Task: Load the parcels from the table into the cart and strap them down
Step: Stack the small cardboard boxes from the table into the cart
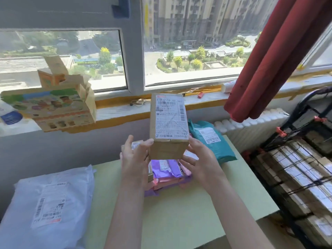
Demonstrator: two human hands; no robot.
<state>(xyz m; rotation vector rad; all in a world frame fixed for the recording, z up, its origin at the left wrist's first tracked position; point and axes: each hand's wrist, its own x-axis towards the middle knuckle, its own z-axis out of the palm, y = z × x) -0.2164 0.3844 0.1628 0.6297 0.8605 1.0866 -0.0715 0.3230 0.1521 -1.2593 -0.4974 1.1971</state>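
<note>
1. Holding a cardboard box [168,123] in the air over the middle of the green table [179,212], clear of its surface, between both hands.
2. Long axis running away from the body toward the window, far end tipped upward. Labelled face turned up at the camera, plain short end facing the body.
3. Left hand [134,159] gripping the near left corner, thumb on the label's edge, fingers wrapped round the left side.
4. Right hand [199,157] clasping the near right corner, thumb along the right edge, fingers curled beneath the short end.
5. Directly below the box, toward the table's far edge: a stack of purple and pink mailers [168,171], partly hidden by the hands.
6. Near the far right corner: a teal mailer [213,141], label up, just beside the stack.
7. At the near left corner: a large pale poly mailer [50,203], label up, reaching past the left edge.
8. Beyond the right edge: a black cart [305,159] filled with labelled cartons crossed by black cords.
9. Between table and cart, at the far side: a red curtain [278,60] hanging over a white radiator [251,126].
10. On the windowsill, far left: an illustrated carton [50,105].
</note>
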